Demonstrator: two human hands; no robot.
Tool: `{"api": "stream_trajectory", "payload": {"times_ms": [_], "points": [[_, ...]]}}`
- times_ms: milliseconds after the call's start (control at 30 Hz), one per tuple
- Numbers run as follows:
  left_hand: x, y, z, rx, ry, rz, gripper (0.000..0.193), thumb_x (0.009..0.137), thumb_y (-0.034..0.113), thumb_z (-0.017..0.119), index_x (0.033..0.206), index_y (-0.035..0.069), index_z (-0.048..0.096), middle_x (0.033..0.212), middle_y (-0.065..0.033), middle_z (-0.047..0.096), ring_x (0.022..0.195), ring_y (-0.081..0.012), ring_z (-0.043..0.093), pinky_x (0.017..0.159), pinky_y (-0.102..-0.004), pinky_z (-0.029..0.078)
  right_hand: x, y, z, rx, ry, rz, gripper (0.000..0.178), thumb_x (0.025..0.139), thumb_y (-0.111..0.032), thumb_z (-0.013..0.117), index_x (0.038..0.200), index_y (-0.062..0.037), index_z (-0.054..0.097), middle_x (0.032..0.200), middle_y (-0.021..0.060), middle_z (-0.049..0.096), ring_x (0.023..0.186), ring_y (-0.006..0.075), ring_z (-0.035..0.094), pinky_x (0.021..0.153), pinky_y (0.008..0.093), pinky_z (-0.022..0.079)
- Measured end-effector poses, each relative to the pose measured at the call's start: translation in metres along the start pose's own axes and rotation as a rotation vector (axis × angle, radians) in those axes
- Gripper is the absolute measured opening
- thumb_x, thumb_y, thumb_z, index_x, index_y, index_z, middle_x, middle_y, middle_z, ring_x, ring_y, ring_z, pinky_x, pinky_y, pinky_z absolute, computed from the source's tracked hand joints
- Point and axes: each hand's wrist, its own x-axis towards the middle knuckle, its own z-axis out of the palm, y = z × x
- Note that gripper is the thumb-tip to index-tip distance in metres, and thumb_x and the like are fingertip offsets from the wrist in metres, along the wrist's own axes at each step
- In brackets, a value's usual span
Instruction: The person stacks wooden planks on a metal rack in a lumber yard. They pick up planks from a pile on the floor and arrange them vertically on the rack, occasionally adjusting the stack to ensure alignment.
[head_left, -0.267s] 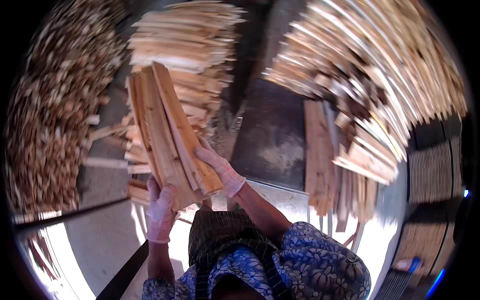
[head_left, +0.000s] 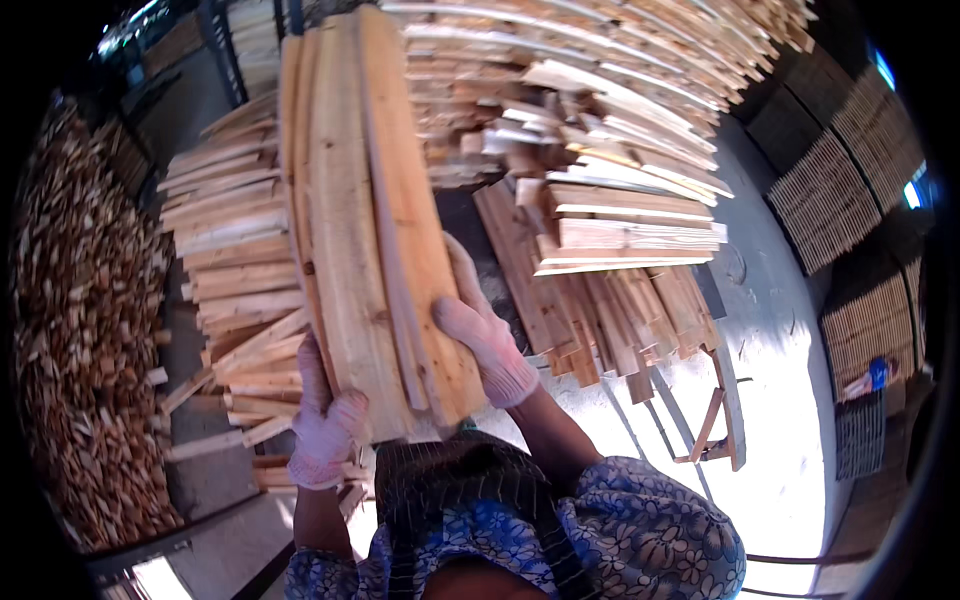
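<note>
A bundle of several long wooden boards [head_left: 345, 230] is held upright in front of my body, light brown with a few knots. My left hand [head_left: 325, 425], in a whitish-pink knit glove, grips its lower left edge, with the thumb on the front face. Gloved the same way, my right hand [head_left: 485, 340] clasps the lower right edge, its thumb lying over the rightmost board. The fingers behind the boards are hidden. Behind and left of the bundle rises a stack of boards [head_left: 235, 250] laid crosswise.
A work table with loose boards [head_left: 630, 230] stands on the right, its metal legs [head_left: 735, 410] on the bright floor. Beyond it is a large stack of planks [head_left: 600, 45]. A heap of short wood pieces [head_left: 95, 350] fills the far left; slatted stacks [head_left: 830, 190] line the right.
My view has swung to the right, so the table and stacks sit further left. The bundle has come closer and more upright, still in both hands.
</note>
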Motion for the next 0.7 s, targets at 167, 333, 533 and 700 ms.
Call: {"api": "stream_trajectory", "payload": {"times_ms": [167, 333, 533, 700], "points": [[0.068, 0.016, 0.063, 0.148, -0.453, 0.286, 0.104, 0.093, 0.041, 0.069, 0.161, 0.001, 0.002, 0.165, -0.0145, 0.019, 0.151, -0.0257, 0.023, 0.121, -0.0363, 0.018, -0.053, -0.043, -0.048, -0.032, 0.324, -0.233, 0.102, 0.083, -0.037, 0.068, 0.161, -0.0083, 0.01, 0.158, 0.0153, 0.031, 0.141, 0.0252, 0.034, 0.117, 0.0389, 0.029], [0.172, 0.086, 0.17, -0.047, -0.763, 0.126, 0.104, 0.081, 0.044, 0.074, 0.158, -0.001, 0.02, 0.154, -0.0144, 0.038, 0.143, -0.0236, 0.036, 0.118, -0.0364, 0.026, -0.035, -0.072, -0.11, -0.052, 0.578, -0.627, 0.115, 0.079, -0.044, 0.072, 0.161, -0.0074, 0.0, 0.155, 0.0178, 0.027, 0.144, 0.0302, 0.031, 0.119, 0.0451, 0.027], [0.382, 0.133, 0.27, -0.155, -0.877, -0.148, 0.076, 0.088, 0.046, 0.071, 0.146, 0.005, 0.044, 0.142, -0.0158, 0.052, 0.126, -0.0296, 0.055, 0.102, -0.0493, 0.049, 0.09, -0.142, -0.199, 0.191, 0.751, -0.658, 0.119, 0.085, -0.031, 0.078, 0.16, -0.0169, -0.014, 0.142, 0.0195, 0.046, 0.119, 0.0289, 0.055, 0.095, 0.0446, 0.051], [0.413, 0.138, 0.312, 0.966, -0.549, 0.235, 0.056, 0.09, 0.05, 0.068, 0.132, 0.013, 0.06, 0.123, -0.0095, 0.066, 0.106, -0.0231, 0.062, 0.096, -0.0428, 0.051, 0.176, -0.175, -0.314, -0.851, 1.267, 0.049, 0.095, 0.083, -0.072, 0.061, 0.155, -0.0193, 0.028, 0.15, 0.0298, 0.036, 0.139, 0.0441, 0.04, 0.105, 0.0561, 0.039]]}}
